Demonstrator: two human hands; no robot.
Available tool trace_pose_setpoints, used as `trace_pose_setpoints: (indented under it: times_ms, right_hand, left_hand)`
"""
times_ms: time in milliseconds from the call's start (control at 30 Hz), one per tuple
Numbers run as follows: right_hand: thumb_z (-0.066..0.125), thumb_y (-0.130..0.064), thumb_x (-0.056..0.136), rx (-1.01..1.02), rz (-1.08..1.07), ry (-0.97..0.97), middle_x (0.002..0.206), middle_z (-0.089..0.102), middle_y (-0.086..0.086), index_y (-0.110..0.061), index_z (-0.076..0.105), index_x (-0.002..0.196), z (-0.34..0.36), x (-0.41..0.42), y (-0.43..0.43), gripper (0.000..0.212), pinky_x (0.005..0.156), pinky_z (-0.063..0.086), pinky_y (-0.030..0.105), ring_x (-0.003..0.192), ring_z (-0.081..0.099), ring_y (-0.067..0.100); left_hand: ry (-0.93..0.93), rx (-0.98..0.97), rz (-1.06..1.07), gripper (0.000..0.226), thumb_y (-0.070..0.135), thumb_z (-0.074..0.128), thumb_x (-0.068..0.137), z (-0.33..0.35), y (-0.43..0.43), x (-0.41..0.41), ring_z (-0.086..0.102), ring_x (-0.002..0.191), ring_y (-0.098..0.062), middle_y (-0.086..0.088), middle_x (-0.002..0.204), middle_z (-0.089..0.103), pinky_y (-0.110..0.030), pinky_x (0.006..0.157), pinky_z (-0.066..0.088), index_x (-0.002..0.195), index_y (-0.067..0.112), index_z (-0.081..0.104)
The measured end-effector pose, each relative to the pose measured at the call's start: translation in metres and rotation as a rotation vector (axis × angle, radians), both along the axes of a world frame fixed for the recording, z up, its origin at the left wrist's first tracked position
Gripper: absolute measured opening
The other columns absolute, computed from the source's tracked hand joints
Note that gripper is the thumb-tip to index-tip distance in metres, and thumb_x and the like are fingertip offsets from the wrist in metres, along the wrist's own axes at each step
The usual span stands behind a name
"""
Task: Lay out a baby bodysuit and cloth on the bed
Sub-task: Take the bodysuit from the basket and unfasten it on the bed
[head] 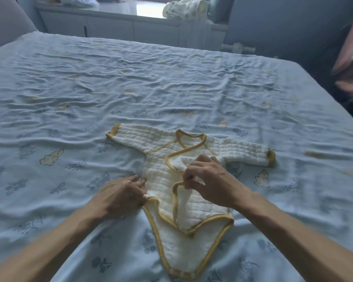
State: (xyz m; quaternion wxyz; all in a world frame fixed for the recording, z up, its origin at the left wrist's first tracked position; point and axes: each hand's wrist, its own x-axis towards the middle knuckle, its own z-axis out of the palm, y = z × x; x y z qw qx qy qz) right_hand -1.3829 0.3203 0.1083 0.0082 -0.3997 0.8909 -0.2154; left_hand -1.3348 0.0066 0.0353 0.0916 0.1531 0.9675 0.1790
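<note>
The bodysuit [183,202] lay neck toward frame top, crotch toward bottom; right hand [208,181] pinched its flap, left hand [120,195] pressed flat, fingers extended.

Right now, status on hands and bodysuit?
Left hand pressing bodysuit edge. Right hand pinching front flap. Bodysuit on bed, sleeves spread. Nothing in the way.

Daylight came from the window [151,5] at the far top, where the sill was blown out to white glare, and it left the room dim with a cool blue cast. Low, raking light picked out the wrinkles of the bed [90,82] as soft shadows, with faint shade under the hands. The wide lens bowed the bed's edges and stretched the forearms at the bottom corners, and the right edge was smeared with blur.
</note>
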Motion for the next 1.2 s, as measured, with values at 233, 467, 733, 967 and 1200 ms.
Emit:
trace_pose_setpoints:
  times_ms: [233, 467, 733, 967, 1200]
  right_hand:
    - [0.084, -0.015, 0.082, 0.053, -0.153, 0.150, 0.095, 0.073, -0.011, -0.025, 0.075, 0.089, 0.038, -0.022, 0.111, 0.015, 0.087, 0.050, 0.050, 0.099, 0.060, 0.020]
    - [0.094, -0.002, 0.068, 0.209, -0.463, 0.227, 0.092, 0.076, 0.000, -0.015, 0.079, 0.088, 0.030, 0.004, 0.244, 0.028, 0.082, 0.057, 0.052, 0.088, 0.069, 0.029]
    - [0.085, 0.002, 0.073, 0.074, -0.705, 0.026, 0.094, 0.079, 0.002, -0.016, 0.083, 0.090, -0.055, 0.020, 0.271, 0.025, 0.078, 0.059, 0.044, 0.088, 0.070, 0.030]
    - [0.074, 0.002, 0.080, 0.041, -0.679, -0.111, 0.108, 0.079, 0.002, -0.014, 0.084, 0.099, -0.037, 0.017, 0.273, 0.027, 0.089, 0.060, 0.035, 0.101, 0.073, 0.021]
    - [0.083, -0.008, 0.083, -0.139, -0.525, 0.084, 0.117, 0.078, 0.000, -0.016, 0.082, 0.108, 0.009, -0.011, 0.176, 0.026, 0.099, 0.049, 0.018, 0.108, 0.071, 0.012]
  left_hand:
    - [0.086, 0.212, 0.050, 0.082, 0.086, 0.057, 0.079, 0.052, 0.063, -0.027, 0.044, 0.146, -0.005, 0.016, 0.158, 0.048, -0.041, 0.121, 0.040, 0.144, 0.035, 0.062]
    - [0.091, 0.158, 0.089, 0.076, 0.073, 0.070, 0.080, 0.028, 0.130, -0.037, 0.052, 0.143, -0.017, 0.007, 0.159, 0.051, -0.043, 0.116, 0.046, 0.141, 0.029, 0.065]
    - [0.159, 0.156, 0.170, 0.064, 0.061, 0.086, 0.073, 0.018, 0.160, -0.035, 0.070, 0.118, -0.024, 0.002, 0.138, 0.069, -0.044, 0.097, 0.058, 0.128, 0.030, 0.075]
    - [0.127, 0.176, 0.215, 0.075, 0.081, 0.070, 0.069, 0.033, 0.168, -0.034, 0.067, 0.124, -0.024, 0.000, 0.146, 0.064, -0.049, 0.100, 0.057, 0.124, 0.031, 0.075]
    - [0.152, 0.215, 0.272, 0.070, 0.062, 0.081, 0.078, 0.034, 0.192, -0.053, 0.058, 0.137, -0.023, -0.001, 0.154, 0.057, -0.048, 0.111, 0.049, 0.136, 0.026, 0.069]
